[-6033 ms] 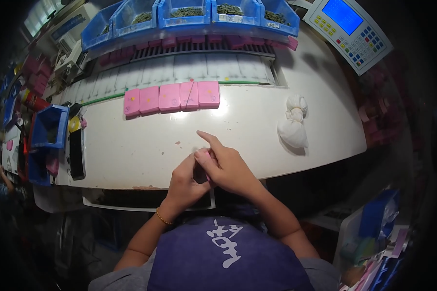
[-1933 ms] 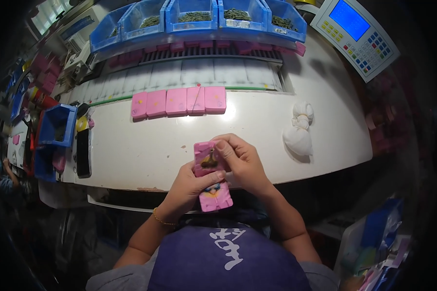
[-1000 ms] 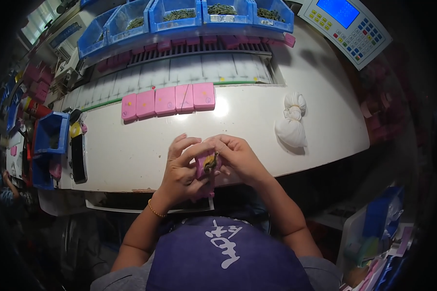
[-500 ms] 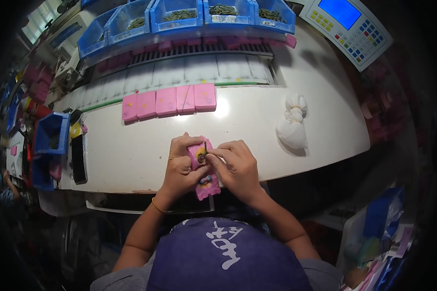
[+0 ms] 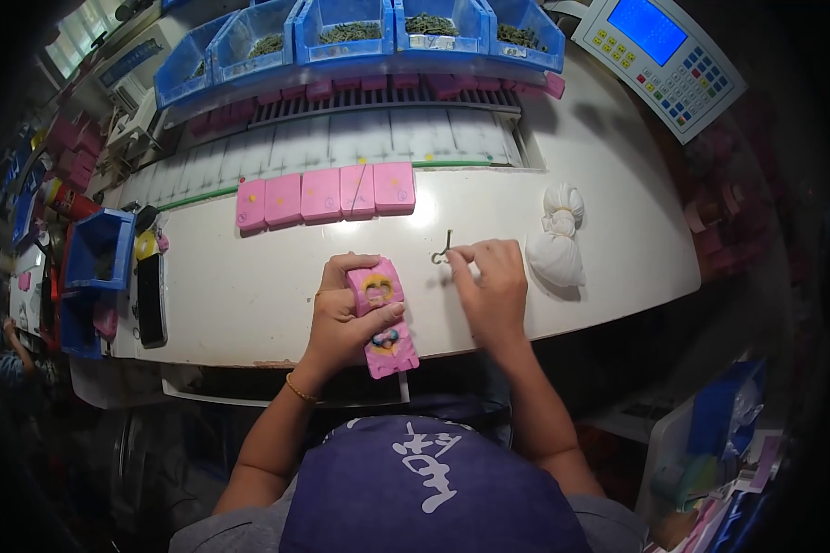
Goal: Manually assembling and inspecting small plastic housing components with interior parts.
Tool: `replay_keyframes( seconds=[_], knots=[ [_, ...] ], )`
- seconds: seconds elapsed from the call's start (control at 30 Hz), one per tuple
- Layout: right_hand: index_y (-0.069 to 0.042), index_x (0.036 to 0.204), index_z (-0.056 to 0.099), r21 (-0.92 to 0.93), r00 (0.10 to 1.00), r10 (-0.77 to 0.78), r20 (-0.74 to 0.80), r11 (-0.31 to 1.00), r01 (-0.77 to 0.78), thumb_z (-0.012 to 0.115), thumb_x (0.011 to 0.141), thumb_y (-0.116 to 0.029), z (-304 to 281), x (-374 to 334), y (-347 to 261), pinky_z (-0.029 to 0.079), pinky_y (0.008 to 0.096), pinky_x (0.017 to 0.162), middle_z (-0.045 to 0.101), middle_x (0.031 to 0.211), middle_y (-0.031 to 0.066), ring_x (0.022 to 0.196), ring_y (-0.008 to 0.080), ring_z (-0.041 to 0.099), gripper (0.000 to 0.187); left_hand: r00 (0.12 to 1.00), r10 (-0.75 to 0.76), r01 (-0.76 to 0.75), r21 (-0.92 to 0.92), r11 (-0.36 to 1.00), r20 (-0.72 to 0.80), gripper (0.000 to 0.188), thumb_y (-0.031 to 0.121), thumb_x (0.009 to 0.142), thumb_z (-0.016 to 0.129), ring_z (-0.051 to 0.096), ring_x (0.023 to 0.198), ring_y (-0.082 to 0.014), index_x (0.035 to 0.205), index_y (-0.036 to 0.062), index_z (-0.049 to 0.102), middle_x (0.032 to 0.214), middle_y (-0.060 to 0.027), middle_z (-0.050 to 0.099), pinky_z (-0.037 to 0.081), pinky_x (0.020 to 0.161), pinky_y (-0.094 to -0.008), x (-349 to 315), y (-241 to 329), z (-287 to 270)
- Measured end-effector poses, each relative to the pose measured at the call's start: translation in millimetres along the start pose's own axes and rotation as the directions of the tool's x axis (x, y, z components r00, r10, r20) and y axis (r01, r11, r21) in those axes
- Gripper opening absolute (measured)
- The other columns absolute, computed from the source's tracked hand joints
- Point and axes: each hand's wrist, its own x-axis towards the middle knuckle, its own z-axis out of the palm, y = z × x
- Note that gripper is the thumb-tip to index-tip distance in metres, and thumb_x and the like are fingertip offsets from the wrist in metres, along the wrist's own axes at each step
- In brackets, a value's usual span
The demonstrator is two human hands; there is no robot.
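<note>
My left hand grips an opened pink rubber mould over the near edge of the table, thumb across its middle. Two hollows show in its inner face: the upper one ringed in yellow, the lower one with bluish patches. To the right, my right hand pinches a small dark green wax piece between thumb and finger. A curled loop and a thin straight stem stick out past the fingertips, apart from the mould and above the white table.
Several pink blocks stand in a row farther back. A tied white cloth pouch sits to the right. Blue bins of dark green pieces line the back. A keypad unit with a blue screen is at far right. A black case lies left.
My right hand has pulled away from the mould to the right, with the green wax piece now out of the upper hollow. My left hand still holds the mould.
</note>
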Motion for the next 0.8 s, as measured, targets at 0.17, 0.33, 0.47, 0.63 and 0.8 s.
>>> replay_keyframes(
  seconds=[0.17,0.33,0.47,0.63,0.8],
  knots=[
    [-0.004,0.107,0.068,-0.543,0.985,0.091,-0.147,0.825,-0.157,0.068,0.086,-0.02,-33,17,49,0.042,0.0483,0.101,0.061,0.122,0.0133,0.114,0.0332,0.055,0.026,0.998,-0.065,0.064,-0.099,0.993,-0.009,0.018,0.016,0.075,0.083,0.053,0.114,-0.0221,0.082,0.0011,0.076,0.125,-0.0104,0.052,0.045,0.095,-0.0338,0,-1,-4],
    [-0.005,0.124,0.063,-0.469,0.911,0.4,-0.102,0.788,-0.399,0.063,0.084,-0.012,-56,25,86,0.043,0.0459,0.103,0.053,0.135,0.0182,0.118,0.0357,0.053,0.041,0.997,-0.08,0.081,-0.167,0.983,0.013,0.017,0.015,0.076,0.083,0.054,0.111,-0.0182,0.082,0.0006,0.076,0.126,-0.0089,0.051,0.047,0.092,-0.0303,0,-7,-3],
    [-0.004,0.128,0.061,0.03,1.0,0.028,-0.007,0.999,-0.028,0.056,0.073,0.003,-72,29,58,0.047,0.0414,0.097,0.055,0.139,0.0207,0.112,0.0344,0.058,0.056,0.987,-0.144,0.156,-0.264,0.952,0.065,0.018,0.015,0.077,0.082,0.053,0.112,-0.0181,0.087,0.0013,0.076,0.125,-0.0085,0.051,0.047,0.093,-0.0302,5,-4,-3],
    [-0.017,0.125,0.067,0.284,0.737,-0.598,0.315,0.8,0.528,0.068,0.061,-0.001,-53,17,-35,0.05,0.0317,0.075,0.061,0.138,-0.0043,0.078,0.0227,0.057,0.066,0.981,-0.003,0.028,-0.128,0.991,0.196,0.02,0.012,0.077,0.081,0.053,0.114,-0.0181,0.092,0.0016,0.075,0.124,-0.008,0.051,0.047,0.094,-0.0305,12,22,-11],
    [-0.02,0.123,0.068,0.273,0.731,-0.617,0.292,0.786,0.554,0.069,0.062,-0.002,-58,31,-27,0.048,0.0296,0.067,0.061,0.138,-0.0074,0.073,0.0217,0.053,0.064,0.975,0.011,0.013,-0.11,0.994,0.222,0.019,0.011,0.075,0.08,0.055,0.113,-0.0215,0.091,0.0017,0.075,0.121,-0.0095,0.054,0.046,0.095,-0.0333,20,29,-21]
  ],
)
